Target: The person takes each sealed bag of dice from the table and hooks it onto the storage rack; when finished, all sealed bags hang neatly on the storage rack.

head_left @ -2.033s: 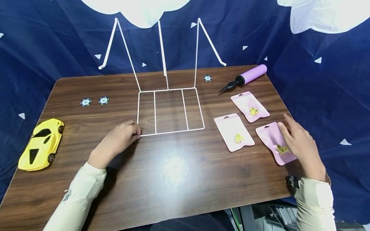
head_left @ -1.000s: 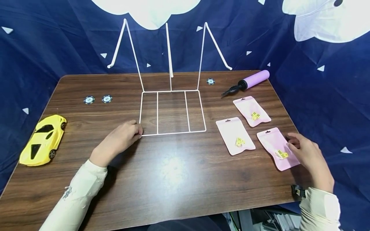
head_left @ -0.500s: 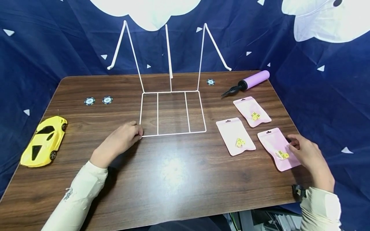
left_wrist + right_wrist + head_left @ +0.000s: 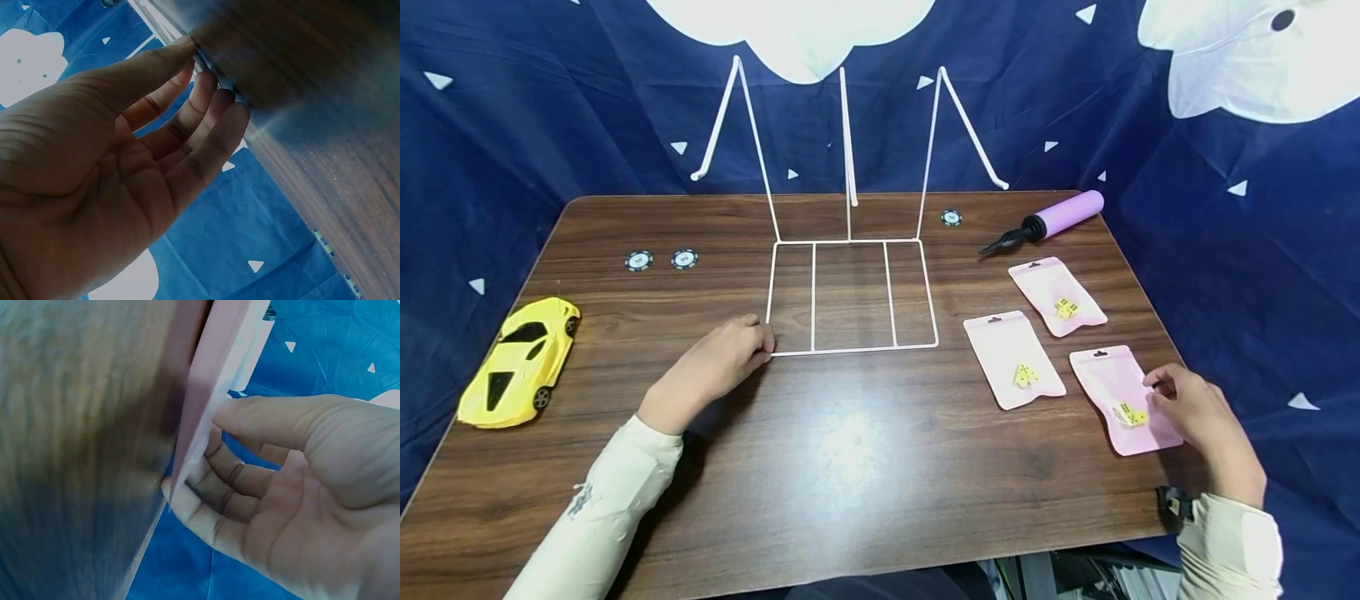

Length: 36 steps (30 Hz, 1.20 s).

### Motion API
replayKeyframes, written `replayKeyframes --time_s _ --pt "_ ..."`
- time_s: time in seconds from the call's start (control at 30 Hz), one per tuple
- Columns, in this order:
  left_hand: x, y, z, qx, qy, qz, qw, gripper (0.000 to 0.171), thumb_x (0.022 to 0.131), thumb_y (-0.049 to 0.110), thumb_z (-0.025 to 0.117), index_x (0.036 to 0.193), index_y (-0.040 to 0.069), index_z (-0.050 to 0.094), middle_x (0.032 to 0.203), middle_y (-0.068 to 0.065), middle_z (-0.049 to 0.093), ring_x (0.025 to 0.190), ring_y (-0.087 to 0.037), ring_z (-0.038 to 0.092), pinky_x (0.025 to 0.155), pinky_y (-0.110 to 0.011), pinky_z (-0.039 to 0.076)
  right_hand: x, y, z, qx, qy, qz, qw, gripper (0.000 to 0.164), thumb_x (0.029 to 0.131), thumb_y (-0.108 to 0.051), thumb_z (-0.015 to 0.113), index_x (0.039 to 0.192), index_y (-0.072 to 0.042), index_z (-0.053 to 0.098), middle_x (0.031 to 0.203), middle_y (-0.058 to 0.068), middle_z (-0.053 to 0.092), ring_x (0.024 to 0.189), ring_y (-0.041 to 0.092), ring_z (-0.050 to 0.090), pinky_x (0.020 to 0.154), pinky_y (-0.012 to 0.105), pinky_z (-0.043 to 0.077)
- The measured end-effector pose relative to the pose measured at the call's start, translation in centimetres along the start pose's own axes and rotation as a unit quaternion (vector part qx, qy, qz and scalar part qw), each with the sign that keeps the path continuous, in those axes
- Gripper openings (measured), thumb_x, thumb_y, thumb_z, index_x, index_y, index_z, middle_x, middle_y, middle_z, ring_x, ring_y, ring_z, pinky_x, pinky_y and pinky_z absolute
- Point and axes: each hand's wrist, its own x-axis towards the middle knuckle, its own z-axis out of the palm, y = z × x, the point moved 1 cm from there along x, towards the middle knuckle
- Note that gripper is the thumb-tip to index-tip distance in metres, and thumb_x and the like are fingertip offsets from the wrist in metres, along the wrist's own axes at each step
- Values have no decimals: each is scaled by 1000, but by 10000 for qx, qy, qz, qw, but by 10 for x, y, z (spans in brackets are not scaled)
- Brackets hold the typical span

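Observation:
In the head view, my left hand (image 4: 718,358) pinches the near left corner of a white wire rack (image 4: 853,349), whose divided base lies flat on the table while bent arms rise at its back. Over on the right, my right hand (image 4: 1206,412) has its thumb and fingers at the right edge of a pink zip pouch (image 4: 1108,375) containing yellow dice (image 4: 1131,414). From the right wrist view, the thumb lies on the upper face of the pouch (image 4: 209,369) and the other fingers curl around its edge. Two similar pouches, a paler one (image 4: 1000,342) and a pink one (image 4: 1045,279), lie nearby.
A yellow toy car (image 4: 523,362) stands at the table's left edge. Poker chips lie behind left, one chip (image 4: 684,259) beside another, and a single chip (image 4: 951,217) is right of the rack. A purple hand pump (image 4: 1067,215) rests at the back right.
My right hand has drawn back from over the pouch to its right edge, and its fingers have curled in there. The left hand stays at the rack's corner. The head view has shifted slightly.

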Motion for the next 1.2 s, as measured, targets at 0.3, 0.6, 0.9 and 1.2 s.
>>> replayKeyframes --time_s 0.3,0.6,0.9,1.2 --pt "-1 2 -1 3 5 14 10000 20 89 -7 82 86 6 66 87 -9 61 81 -34 66 75 -52 57 -2 -2 -2 103 183 131 9997 18 102 0 59 114 9 68 99 30 67 89 44 56 70 41 39" --pt "1 2 -1 62 -86 -72 9999 19 89 -6 82 87 5 67 88 -10 61 82 -33 66 75 -52 56 -6 -5 2 191 908 -32 9957 16 100 2 60 111 10 70 94 27 68 86 41 57 69 40 39" --pt "0 1 0 21 -70 -38 10000 19 89 -6 82 87 5 67 88 -9 61 82 -34 66 76 -52 56 -10 -8 -1 222 1108 75 9936 15 101 3 61 111 10 70 98 31 69 87 40 60 69 39 40" --pt "-1 2 -1 2 -17 11 10000 21 88 -8 82 86 6 66 87 -9 61 81 -33 65 76 -51 56 -15 -7 -7 339 1567 -46 9871 19 100 -3 60 112 9 71 92 26 66 74 25 50 59 28 32"
